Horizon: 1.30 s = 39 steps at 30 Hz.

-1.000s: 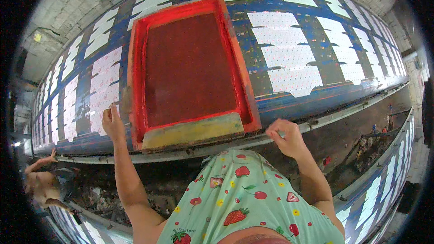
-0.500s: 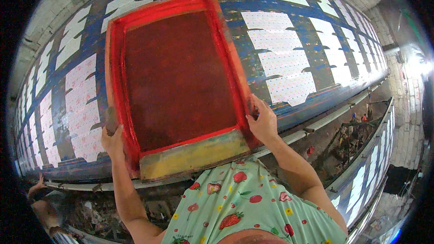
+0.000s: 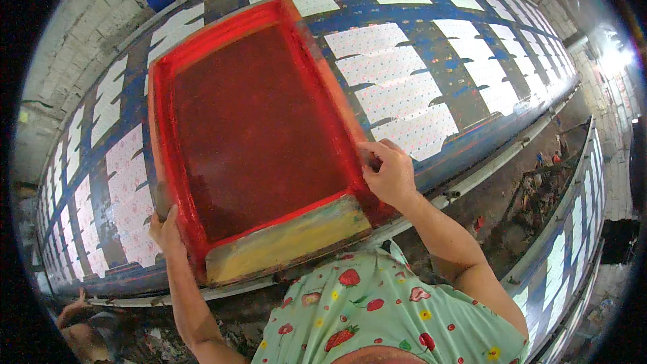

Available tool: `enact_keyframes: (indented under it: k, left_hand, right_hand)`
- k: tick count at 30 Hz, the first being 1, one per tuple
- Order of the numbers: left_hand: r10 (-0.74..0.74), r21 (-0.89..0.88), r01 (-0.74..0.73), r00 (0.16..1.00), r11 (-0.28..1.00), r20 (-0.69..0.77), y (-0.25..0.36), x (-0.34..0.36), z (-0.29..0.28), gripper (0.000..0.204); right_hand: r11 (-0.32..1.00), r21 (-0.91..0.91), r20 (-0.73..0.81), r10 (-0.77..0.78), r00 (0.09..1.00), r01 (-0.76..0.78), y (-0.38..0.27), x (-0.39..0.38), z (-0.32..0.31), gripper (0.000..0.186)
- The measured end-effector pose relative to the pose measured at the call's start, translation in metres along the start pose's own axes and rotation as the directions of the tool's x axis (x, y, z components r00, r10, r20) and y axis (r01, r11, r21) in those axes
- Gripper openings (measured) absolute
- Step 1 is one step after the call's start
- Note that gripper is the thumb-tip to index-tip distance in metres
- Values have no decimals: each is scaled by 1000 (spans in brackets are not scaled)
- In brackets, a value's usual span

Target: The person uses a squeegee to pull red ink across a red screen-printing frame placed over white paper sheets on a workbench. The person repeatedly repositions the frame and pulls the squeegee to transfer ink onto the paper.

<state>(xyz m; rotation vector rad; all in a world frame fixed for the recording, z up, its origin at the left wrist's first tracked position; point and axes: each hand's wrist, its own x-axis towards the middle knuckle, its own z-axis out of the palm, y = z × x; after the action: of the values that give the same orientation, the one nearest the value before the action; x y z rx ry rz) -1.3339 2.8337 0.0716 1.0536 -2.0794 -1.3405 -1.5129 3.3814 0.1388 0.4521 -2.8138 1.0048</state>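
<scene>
Nearest is a green fruit-print shirt (image 3: 377, 303). Beyond it, the left grip (image 3: 166, 230) closes on the left side of a red frame (image 3: 222, 32), the right grip (image 3: 391, 175) on its right side. The frame sits askew over a long bench (image 3: 485, 145), between white sheets (image 3: 397, 91), with pale bricks (image 3: 87, 34) past the far edge

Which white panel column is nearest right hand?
The near-row dotted column right of the red frame; its lower end is beside the right hand, others farther.
</scene>
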Motion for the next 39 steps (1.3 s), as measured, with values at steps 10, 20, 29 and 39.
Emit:
enact_keyframes:
  k: [10, 20, 29, 39]
  left_hand:
    - [28, -53, -29, 999, 998, -31, 103, -73, 171, 47]
    - [-21, -132, 11, 997, 991, -70, 137, -205, 339, 39]
    - [-23, -218, 12, 999, 976, -46, 150, -233, 384, 38]
    - [15, -12, -15, 999, 1000, -33, 155, -240, 401, 36]
  right_hand:
    - [977, 95, -80, 198, 977, -190, 159, 43, -90, 51]
    - [961, 60, -125, 276, 953, -270, 318, 50, -189, 56]
    - [954, 157, -97, 272, 957, -256, 379, 46, -212, 52]
    - [948, -227, -125, -256, 959, 224, 339, 21, -231, 52]
